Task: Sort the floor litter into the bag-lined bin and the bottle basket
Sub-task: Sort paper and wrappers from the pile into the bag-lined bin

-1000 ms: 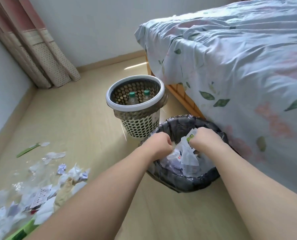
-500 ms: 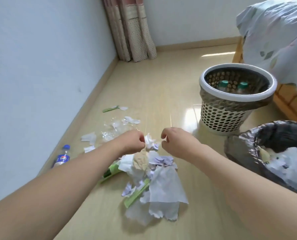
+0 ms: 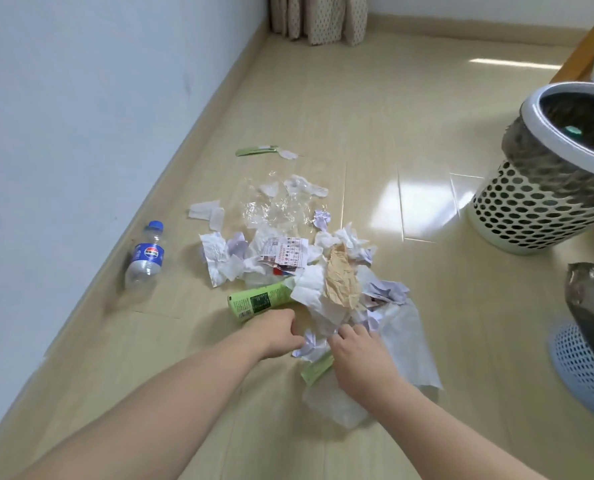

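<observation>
Crumpled paper litter (image 3: 326, 289) heaped on floor; clear bottle (image 3: 145, 258) lying apart; perforated basket (image 3: 531, 209), lined bin (image 3: 593, 306) right

The floor (image 3: 323, 109) is glossy pale wood-look board, mirroring window light. On it lie crumpled white paper scraps (image 3: 314, 289), a creased brown paper piece (image 3: 342, 282) among them, crinkly clear plastic film (image 3: 274, 209) beyond, and a smooth clear plastic bottle (image 3: 144, 254) to their left. The perforated plastic basket (image 3: 531, 216), right of the scraps, looks matt.
</observation>
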A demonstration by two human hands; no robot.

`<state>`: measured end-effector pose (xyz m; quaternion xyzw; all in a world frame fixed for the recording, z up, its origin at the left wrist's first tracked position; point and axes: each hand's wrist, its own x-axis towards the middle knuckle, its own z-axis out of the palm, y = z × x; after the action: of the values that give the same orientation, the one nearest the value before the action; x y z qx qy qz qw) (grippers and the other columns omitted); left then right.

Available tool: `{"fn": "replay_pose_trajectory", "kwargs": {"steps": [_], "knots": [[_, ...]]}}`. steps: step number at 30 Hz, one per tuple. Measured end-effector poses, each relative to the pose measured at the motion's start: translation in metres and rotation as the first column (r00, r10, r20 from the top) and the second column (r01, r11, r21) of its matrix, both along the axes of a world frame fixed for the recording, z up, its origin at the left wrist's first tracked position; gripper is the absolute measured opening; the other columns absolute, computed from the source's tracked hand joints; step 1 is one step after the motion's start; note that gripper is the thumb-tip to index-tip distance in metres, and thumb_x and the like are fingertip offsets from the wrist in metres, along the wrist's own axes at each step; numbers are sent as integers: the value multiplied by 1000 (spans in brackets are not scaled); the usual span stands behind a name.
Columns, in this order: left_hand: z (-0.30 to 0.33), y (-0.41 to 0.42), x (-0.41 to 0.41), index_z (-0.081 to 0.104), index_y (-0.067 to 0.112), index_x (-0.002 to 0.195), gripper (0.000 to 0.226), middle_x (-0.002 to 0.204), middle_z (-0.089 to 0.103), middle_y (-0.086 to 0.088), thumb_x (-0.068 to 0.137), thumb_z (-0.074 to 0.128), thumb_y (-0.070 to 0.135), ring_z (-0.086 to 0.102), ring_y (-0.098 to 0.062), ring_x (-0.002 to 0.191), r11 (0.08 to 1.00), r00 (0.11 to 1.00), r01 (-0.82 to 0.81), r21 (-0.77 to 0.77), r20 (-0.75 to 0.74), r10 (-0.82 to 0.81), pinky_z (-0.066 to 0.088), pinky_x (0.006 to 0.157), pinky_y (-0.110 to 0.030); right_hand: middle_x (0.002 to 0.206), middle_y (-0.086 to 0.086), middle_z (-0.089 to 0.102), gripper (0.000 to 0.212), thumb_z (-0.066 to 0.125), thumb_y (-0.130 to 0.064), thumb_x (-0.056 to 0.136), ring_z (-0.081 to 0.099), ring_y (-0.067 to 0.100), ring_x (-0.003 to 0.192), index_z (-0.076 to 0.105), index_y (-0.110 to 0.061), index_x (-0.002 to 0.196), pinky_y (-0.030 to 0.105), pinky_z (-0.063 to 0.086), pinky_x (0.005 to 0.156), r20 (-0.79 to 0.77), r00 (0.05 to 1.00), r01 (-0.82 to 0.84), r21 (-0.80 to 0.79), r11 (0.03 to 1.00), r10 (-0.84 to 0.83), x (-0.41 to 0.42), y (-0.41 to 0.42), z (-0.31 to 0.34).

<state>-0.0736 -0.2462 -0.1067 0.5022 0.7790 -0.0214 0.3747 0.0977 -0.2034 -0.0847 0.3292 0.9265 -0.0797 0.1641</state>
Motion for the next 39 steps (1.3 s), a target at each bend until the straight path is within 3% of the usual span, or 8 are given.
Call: {"fn": "replay_pose_trajectory", "kwargs": {"steps": [5,13,17,20,23,32,37,39], "knots": [[-23,10,14,49,19,96,21,109,60,-6,88,54,38,58,-27,99,993,990,111,50,-98,-106,39,70,-30,116,6,48,30,46,-11,87,44,28,111,53,-15,115,34,34,90,60,997,-45,23,999,44,4,8,-23],[-22,3,-8,56,15,92,13,110,63,-11,95,46,22,59,-30,101,998,998,51,-42,31,-50,39,70,-28,116,3,45,28,45,-13,89,40,26,112,61,-19,112,34,30,90,116,984,-146,63,987,138,-9,19,-24],[-13,-12,-29,66,5,89,22,99,69,-16,91,45,9,60,-28,82,988,991,-27,-152,123,46,43,66,-27,105,-1,54,22,46,-17,92,47,26,106,63,-22,106,34,29,97,105,978,-178,-23,984,179,-15,17,-16],[8,-20,-41,65,11,70,22,80,71,-12,86,51,10,53,-24,62,987,999,-22,-162,42,29,40,57,-24,86,-4,53,16,44,-18,94,54,25,93,58,-24,93,34,37,90,-23,990,-141,-120,983,139,-22,13,6],[49,-18,-43,69,11,65,25,58,63,-3,85,57,21,50,-18,50,995,999,-53,-84,-15,52,41,55,-23,83,-1,54,12,40,-18,96,51,24,78,49,-19,88,33,38,67,-191,980,-2,-248,969,-47,-23,16,41],[168,56,31,69,4,74,14,64,68,-3,79,65,16,50,-19,54,946,963,-215,241,211,165,42,54,-27,81,-2,67,15,40,-17,94,66,21,72,55,-16,90,29,46,54,-543,657,348,-397,849,-523,79,115,166],[211,131,155,66,9,76,13,61,65,1,84,57,15,48,-13,52,915,954,-152,373,296,38,38,51,-21,94,6,67,20,44,-13,88,65,28,83,55,-17,103,42,56,76,-574,474,607,-337,720,-668,198,180,196],[220,158,209,65,9,74,13,61,64,0,83,56,13,47,-14,51,915,951,-98,391,309,-31,37,49,-20,95,7,63,20,46,-10,86,65,28,83,52,-14,105,41,57,72,-559,392,689,-348,636,-731,245,191,196]]}}
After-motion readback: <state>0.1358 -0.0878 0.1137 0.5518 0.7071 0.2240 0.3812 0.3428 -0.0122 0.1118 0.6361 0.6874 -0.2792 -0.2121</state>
